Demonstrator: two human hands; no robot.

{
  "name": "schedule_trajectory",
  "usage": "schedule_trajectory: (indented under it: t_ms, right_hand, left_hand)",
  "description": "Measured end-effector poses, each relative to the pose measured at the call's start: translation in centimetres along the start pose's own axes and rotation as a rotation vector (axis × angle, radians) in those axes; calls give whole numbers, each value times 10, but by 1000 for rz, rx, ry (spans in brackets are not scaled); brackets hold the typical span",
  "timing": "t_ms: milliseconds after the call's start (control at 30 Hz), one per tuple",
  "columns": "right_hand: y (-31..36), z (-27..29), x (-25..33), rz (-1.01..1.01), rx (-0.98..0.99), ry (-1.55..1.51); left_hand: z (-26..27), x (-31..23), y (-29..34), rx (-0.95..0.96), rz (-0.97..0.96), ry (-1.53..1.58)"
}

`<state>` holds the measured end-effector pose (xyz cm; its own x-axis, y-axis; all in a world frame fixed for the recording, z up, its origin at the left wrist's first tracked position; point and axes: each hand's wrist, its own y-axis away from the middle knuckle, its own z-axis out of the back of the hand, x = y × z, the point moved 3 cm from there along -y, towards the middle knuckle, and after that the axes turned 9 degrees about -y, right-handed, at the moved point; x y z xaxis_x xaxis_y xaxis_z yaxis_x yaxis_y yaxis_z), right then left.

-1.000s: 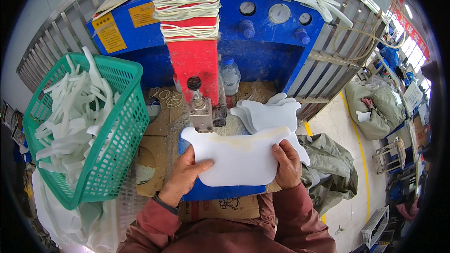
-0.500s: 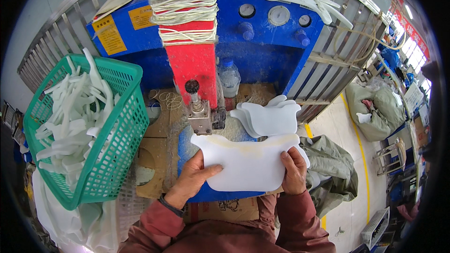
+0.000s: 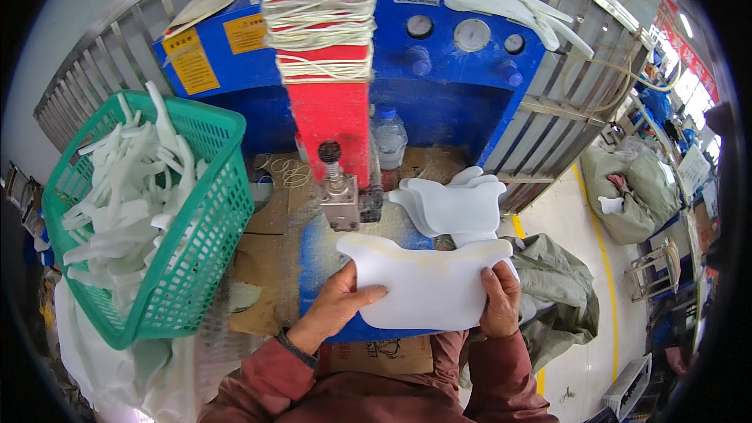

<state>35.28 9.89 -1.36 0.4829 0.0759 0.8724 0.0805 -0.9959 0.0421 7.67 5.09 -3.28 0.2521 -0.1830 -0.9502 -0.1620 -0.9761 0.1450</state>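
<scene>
Between my hands is a white foam sheet (image 3: 423, 286) with a wavy upper edge and a yellowish band along it. My left hand (image 3: 342, 301) grips its left side, thumb on top. The right side is pinched by my right hand (image 3: 501, 298), thumb on the face and fingers mostly hidden behind. Just past the sheet's upper left corner stands the metal head (image 3: 339, 204) of a red machine arm (image 3: 329, 110). Beyond the sheet, a stack of similar white cut pieces (image 3: 458, 205) lies on the blue worktop (image 3: 317, 266), which is dusted with pale crumbs.
A green basket (image 3: 192, 235) full of white offcuts stands at the left. The blue machine housing (image 3: 446, 113) with gauges rises behind, a plastic bottle (image 3: 389, 141) before it. To the right lie a grey-green sack (image 3: 560, 282) and a floor with yellow lines.
The sheet has moved slightly right and toward me, away from the metal head, with both hands still on it. The whole view has shifted a little.
</scene>
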Motion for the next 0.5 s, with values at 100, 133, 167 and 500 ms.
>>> schedule_trajectory:
  t_ms: [100,133,167,500]
  right_hand:
    - [3,0,-3,7,9,-15]
    - [4,0,-5,5,6,-19]
    - [4,1,-7,9,6,-37]
    - [21,5,-16,9,-40,43]
  left_hand:
    - [0,2,4,-13,39,-15]
    - [0,3,5,-12,51,-19]
    - [1,3,6,-9,49,-25]
    - [11,25,14,52,-27,-193]
